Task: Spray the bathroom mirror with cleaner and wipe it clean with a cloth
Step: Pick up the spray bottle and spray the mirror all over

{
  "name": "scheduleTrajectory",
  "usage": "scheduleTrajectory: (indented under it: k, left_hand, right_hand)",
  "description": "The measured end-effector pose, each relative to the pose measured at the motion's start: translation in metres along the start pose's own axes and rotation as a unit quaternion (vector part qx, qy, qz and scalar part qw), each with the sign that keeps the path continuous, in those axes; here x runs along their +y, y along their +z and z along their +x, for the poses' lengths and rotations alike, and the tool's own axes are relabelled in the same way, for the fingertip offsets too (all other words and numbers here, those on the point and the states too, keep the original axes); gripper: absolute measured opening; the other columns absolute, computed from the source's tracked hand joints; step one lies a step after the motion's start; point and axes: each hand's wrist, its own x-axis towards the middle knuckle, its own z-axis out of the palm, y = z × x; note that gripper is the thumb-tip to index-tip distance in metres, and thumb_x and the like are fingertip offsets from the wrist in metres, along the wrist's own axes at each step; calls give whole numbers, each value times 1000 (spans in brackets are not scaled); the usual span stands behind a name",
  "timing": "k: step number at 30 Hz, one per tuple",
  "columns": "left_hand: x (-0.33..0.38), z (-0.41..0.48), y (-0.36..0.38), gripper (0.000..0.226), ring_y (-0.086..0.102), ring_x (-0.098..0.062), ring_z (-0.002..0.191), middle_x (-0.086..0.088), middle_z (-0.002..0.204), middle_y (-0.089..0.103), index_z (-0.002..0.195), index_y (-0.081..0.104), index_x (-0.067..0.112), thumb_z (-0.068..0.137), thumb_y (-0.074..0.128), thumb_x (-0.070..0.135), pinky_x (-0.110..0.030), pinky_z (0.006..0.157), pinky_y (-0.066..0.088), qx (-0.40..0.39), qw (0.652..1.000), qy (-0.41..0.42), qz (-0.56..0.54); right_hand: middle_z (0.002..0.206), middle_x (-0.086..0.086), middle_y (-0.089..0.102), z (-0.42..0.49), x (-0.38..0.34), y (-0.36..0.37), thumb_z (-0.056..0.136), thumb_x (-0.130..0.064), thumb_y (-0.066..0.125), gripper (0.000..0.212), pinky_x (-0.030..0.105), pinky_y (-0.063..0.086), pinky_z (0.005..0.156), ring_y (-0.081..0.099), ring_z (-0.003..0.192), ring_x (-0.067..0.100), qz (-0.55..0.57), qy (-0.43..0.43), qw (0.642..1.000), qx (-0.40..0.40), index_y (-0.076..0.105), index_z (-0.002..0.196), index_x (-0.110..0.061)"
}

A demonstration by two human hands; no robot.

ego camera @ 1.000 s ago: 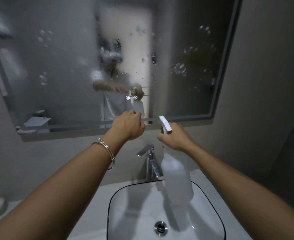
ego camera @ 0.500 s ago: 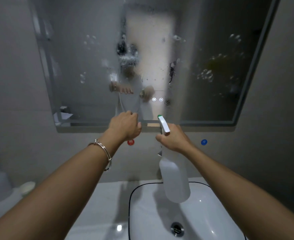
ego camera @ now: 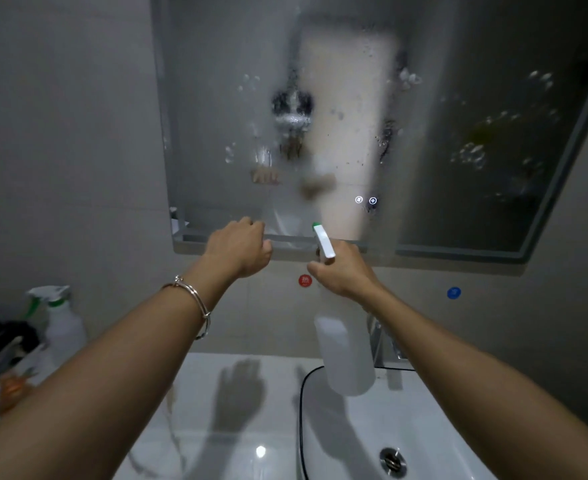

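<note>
Gripping spray bottle [ego camera: 346, 355], right hand [ego camera: 346, 271]

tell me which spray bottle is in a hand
The white spray bottle with the green-tipped nozzle, gripped at its neck by the right hand over the sink. The other spray bottle stands untouched at far left.

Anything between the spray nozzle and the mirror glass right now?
Nothing visible. The right hand holds the spray bottle with its nozzle raised at the mirror's lower edge. The left hand is curled off to the side, clear of the nozzle's line. The glass is already misted.
</note>
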Motion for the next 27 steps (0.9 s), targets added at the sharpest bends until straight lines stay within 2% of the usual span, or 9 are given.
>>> scheduleTrajectory:
  k: [6,10,13,16,19,21,24,27]
  left_hand:
    - [-26,-10,-4,46,50,-30,114,-13,131,49,133,44,11,95,36,36,-42,88,42,16,1000,-24,5]
    - [-44,-21,-1,46,49,-31,117,-13,134,47,134,43,12,95,36,36,-42,87,42,13,999,-37,12]
    - [-57,-29,2,46,48,-32,118,-13,134,47,133,44,11,95,36,35,-42,88,42,6,999,-49,21]
    - [-69,-34,2,47,49,-32,117,-13,135,46,133,44,10,95,35,36,-43,88,42,1,998,-58,28]
    - [-79,-34,2,48,48,-32,118,-13,136,46,134,43,10,95,35,36,-44,90,42,-3,997,-65,32]
    - [-83,-34,2,48,47,-33,119,-13,136,46,134,43,9,94,36,36,-44,91,42,-1,997,-66,35]
    - [-83,-34,4,47,48,-33,119,-14,134,47,133,44,9,94,36,35,-43,90,42,-6,997,-69,43]
    - [-88,-35,7,46,49,-33,117,-13,132,48,131,45,10,93,37,36,-42,89,42,-9,996,-69,54]
  right_hand:
    - [58,4,56,-5,-30,14,71,-24,60,20,32,44,54,54,60,25,8,-28,999,-42,49,62,-9]
    - [65,6,61,-15,-51,31,70,-25,59,17,32,46,55,57,64,27,-2,-41,998,-40,54,71,-9]
    - [62,3,55,-19,-64,40,72,-25,57,18,30,41,54,54,65,30,-6,-46,999,-27,47,63,-12]
    - [66,5,57,-20,-68,46,70,-26,57,18,33,47,58,57,67,31,7,-46,998,-33,46,63,-13]
    - [71,8,61,-22,-72,49,66,-30,57,21,37,51,61,59,67,30,32,-44,997,-55,54,72,-11]
    - [71,9,60,-23,-75,51,68,-29,59,21,36,49,57,56,63,28,40,-54,995,-74,53,73,-9]
    - [65,6,55,-28,-81,55,68,-29,58,20,33,43,52,50,59,25,46,-73,992,-94,45,63,-14]
    - [62,3,52,-35,-89,59,70,-27,58,23,28,37,49,47,57,25,38,-75,993,-89,42,61,-14]
